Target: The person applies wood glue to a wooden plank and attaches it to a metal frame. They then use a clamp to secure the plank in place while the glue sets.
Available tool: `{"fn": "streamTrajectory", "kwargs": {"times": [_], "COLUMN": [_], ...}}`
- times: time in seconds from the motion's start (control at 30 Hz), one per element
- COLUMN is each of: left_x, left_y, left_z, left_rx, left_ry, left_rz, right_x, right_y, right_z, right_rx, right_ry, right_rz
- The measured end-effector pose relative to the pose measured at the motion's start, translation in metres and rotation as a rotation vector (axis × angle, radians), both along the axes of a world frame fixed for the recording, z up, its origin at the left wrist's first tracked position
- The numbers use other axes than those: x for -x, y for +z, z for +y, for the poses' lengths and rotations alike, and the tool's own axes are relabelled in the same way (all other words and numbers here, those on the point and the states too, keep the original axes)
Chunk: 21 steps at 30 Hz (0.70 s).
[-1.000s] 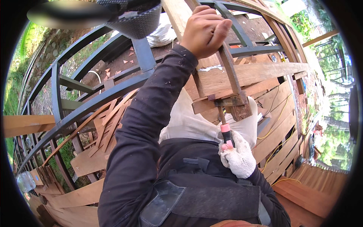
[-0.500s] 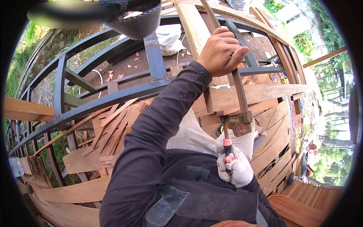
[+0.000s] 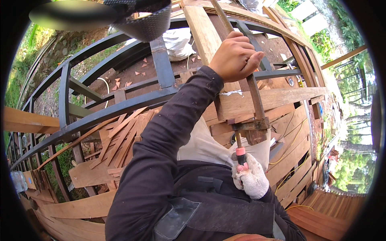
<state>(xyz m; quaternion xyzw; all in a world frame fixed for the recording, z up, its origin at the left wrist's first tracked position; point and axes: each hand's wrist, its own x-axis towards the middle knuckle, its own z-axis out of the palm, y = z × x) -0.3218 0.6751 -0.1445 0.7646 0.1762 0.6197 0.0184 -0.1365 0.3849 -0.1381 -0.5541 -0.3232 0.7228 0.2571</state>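
Note:
A bar clamp (image 3: 255, 97) with a rusty steel bar lies along a squared timber assembly in front of me. My bare left hand (image 3: 234, 58) is closed around the bar, beyond a pale wooden beam (image 3: 281, 99) that runs crosswise. Nearer my body, the clamp's jaw (image 3: 253, 124) sits at a wood block (image 3: 256, 137). From the jaw side, the threaded screw (image 3: 239, 140) points toward me and ends in a black handle with a red collar (image 3: 240, 151). My right hand (image 3: 252, 176), in a dirty white glove, grips that handle, hiding its lower end.
A dark metal frame (image 3: 116, 116) curves across the left and far side. Thin wood strips (image 3: 122, 140) are piled at the left, near curved boards (image 3: 76, 205). A yellow cord (image 3: 295, 140) crosses the planks at right. A white sack (image 3: 179, 44) lies beyond the frame.
My gloved right hand has shifted its grip around the clamp handle, covering the lower end that showed before. My left hand keeps its hold on the bar. The view has moved slightly.

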Motion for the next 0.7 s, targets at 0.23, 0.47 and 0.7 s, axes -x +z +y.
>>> {"fn": "streamTrajectory", "kwargs": {"times": [0.23,0.47,0.7], "left_x": [0.0,0.001,0.002], "left_y": [-0.002,-0.003,-0.002], "left_z": [0.003,0.003,0.004], "left_rx": [-0.009,-0.037,-0.028], "left_ry": [-0.017,-0.02,-0.03], "left_rz": [-0.004,-0.016,-0.001], "right_x": [0.005,0.009,-0.01], "right_y": [0.006,0.007,-0.027], "right_z": [0.003,0.001,0.009], "right_rx": [-0.098,-0.084,0.228], "right_ry": [0.089,-0.018,-0.127], "right_rz": [-0.157,-0.092,0.698]}}
